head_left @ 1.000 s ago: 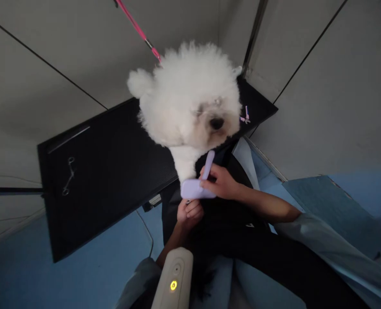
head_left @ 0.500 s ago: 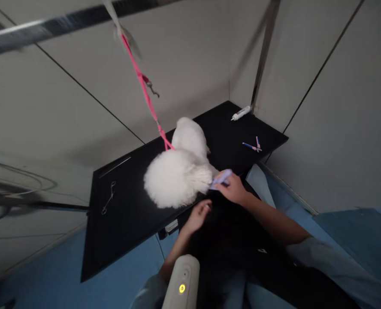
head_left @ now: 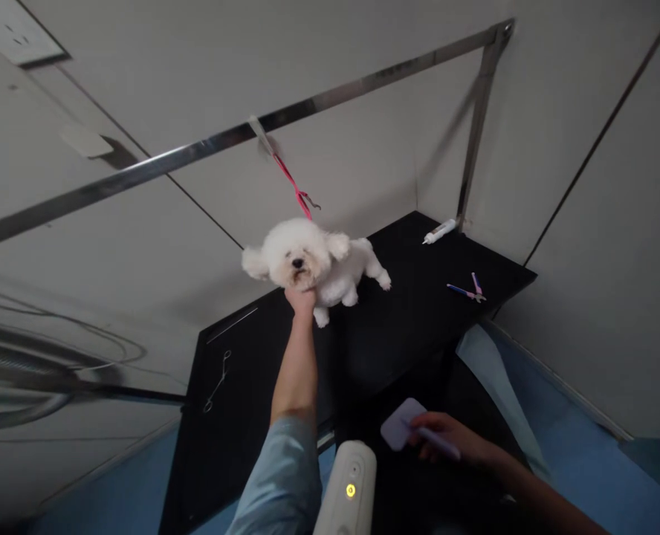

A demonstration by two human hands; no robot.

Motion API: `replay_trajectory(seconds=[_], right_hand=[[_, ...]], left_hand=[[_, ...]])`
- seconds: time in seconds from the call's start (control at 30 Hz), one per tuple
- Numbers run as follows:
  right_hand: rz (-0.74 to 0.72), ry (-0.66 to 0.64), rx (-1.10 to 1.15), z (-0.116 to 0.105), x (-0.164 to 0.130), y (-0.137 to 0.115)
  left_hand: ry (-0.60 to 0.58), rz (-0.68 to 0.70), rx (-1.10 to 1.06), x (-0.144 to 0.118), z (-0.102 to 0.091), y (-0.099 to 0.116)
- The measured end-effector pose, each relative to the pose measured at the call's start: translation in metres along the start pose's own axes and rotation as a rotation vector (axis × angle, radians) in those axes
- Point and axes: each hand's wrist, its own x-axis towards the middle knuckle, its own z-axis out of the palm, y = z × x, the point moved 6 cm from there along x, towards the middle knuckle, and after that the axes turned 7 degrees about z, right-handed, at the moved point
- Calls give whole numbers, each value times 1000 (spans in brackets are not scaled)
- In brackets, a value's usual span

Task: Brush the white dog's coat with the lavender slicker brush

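A fluffy white dog [head_left: 341,275] stands on the black table [head_left: 397,319], its face turned toward me. My left hand [head_left: 301,299] reaches up and grips it beneath the chin; the fingertips are buried in fur. Low on the right, my right hand [head_left: 440,432] is closed round the handle of a pale purple slicker brush [head_left: 402,425], held away from the dog in front of my dark clothing. A pink grooming leash [head_left: 290,178] runs from the overhead bar down behind the dog's head.
A metal bar [head_left: 330,100] crosses above the table. Thin scissors [head_left: 217,383] and a slim metal rod [head_left: 233,325] lie on the left. Nail clippers [head_left: 468,291] and a white bottle [head_left: 440,231] lie on the right. A whitish device with a yellow light [head_left: 348,487] juts up in front of me.
The dog has turned to face me with its head raised. My left hand has moved up to its chin. My right hand has drawn the brush back, away from the fur.
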Motion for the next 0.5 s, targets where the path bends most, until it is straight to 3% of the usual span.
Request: replay_trajectory(seconds=[0.1,0.17,0.27,0.33,0.4,0.5], right_hand=[[10,-10,-115,17,24,-17],[-52,37,-307,29,49,-49],[-234,117,-591,52,94,-131],[-448,257,-644,62,122,-195],[-691,419,-663,66,142,-241],[-719,529,-642,56,167,-246]], left_hand=[[139,29,124,17,3,-12],[126,84,152,23,4,-17],[28,187,137,27,2,-18],[-53,255,121,25,0,-17],[-116,314,93,21,-2,-16],[-212,326,80,15,2,-20]])
